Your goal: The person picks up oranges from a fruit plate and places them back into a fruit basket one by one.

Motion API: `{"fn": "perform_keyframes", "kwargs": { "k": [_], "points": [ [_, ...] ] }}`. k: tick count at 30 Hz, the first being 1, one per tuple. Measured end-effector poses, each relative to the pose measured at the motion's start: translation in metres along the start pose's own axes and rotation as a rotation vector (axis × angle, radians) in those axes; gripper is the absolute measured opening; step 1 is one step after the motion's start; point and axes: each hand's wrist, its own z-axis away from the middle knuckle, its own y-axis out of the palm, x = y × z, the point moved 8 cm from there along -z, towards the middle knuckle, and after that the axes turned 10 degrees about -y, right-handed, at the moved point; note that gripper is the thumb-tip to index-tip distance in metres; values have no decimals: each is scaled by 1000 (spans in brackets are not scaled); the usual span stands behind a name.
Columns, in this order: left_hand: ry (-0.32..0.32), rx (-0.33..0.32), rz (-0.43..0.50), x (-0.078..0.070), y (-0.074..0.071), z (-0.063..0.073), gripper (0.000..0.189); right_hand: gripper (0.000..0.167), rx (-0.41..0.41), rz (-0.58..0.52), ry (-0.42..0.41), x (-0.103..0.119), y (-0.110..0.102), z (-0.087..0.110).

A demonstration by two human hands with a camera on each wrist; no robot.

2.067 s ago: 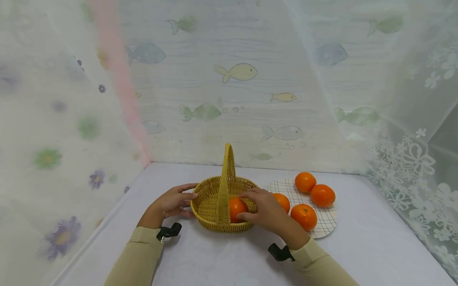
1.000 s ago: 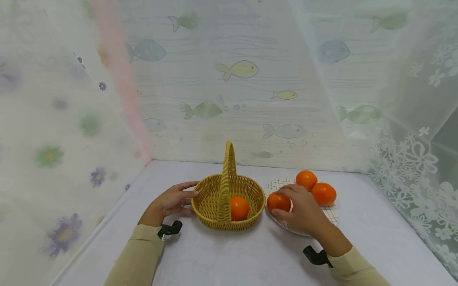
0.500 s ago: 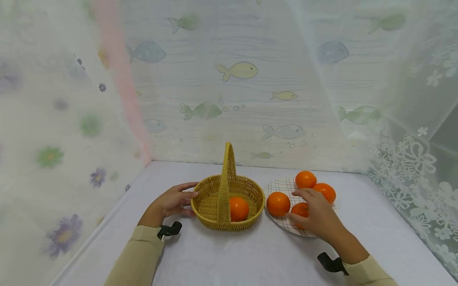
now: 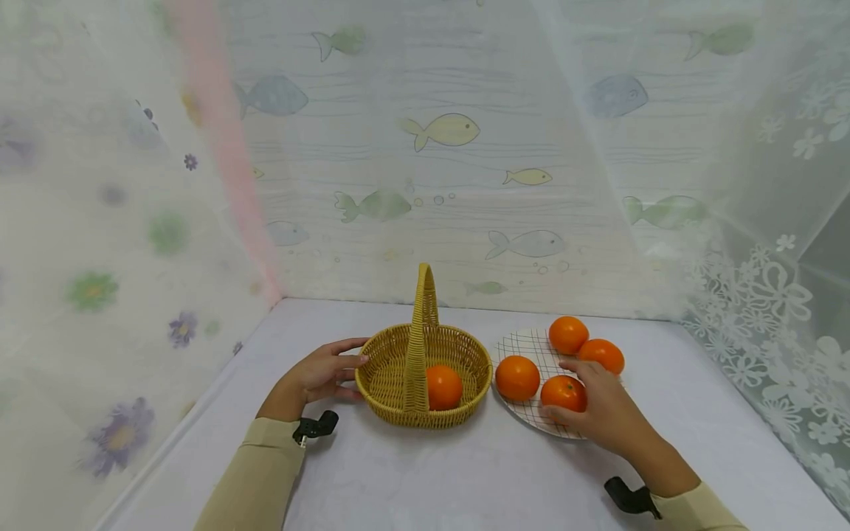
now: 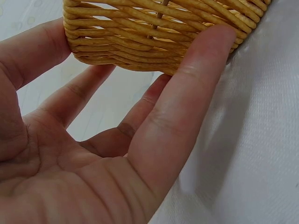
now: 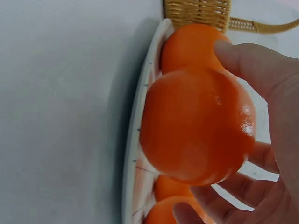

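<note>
In the head view my left hand (image 4: pixel 325 372) touches the left side of a yellow wicker basket (image 4: pixel 387 417) with a tall handle. Its fingers are fairly straight; the left wrist view shows thumb and fingertips against the weave (image 5: pixel 140 35). One orange (image 4: pixel 443 388) lies in the basket's right half. Around the front orange (image 4: pixel 563 393) on a round plate (image 4: pixel 531 345), my right hand (image 4: pixel 607 413) spreads its thumb and fingers. In the right wrist view that orange (image 6: pixel 196 126) sits between thumb and fingers, with gaps visible; contact on its far side is hidden.
Another orange (image 4: pixel 517 377) lies at the plate's left, near the basket. Two more, a rear orange (image 4: pixel 568 335) and a right orange (image 4: pixel 603 357), sit farther back. A white cloth (image 4: pixel 425 479) covers the table; fish-printed curtains (image 4: pixel 432 184) hang behind.
My right hand first left an orange in the basket, then went to the plate's left orange, and has since moved right to the front orange. My left hand has stayed at the basket.
</note>
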Motion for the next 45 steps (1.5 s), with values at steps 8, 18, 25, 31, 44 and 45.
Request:
{"fn": "perform_keyframes", "kwargs": {
  "k": [8,18,25,31,44,45],
  "points": [
    [6,-2,2,0,-2,0,62,90,-5,-2,-11,-4,2,1],
    [3,10,9,0,2,0,62,86,7,31,6,-3,-2,5],
    [6,6,13,-1,3,0,60,88,0,30,5,-1,-7,5],
    [0,-3,14,0,2,3,61,81,-26,24,-36,6,-11,1],
    [-9,-5,20,0,0,3,60,74,-57,17,-97,21,-22,-13],
    [-10,-6,22,0,1,3,60,74,-60,14,-100,23,-22,-14]
  ]
}}
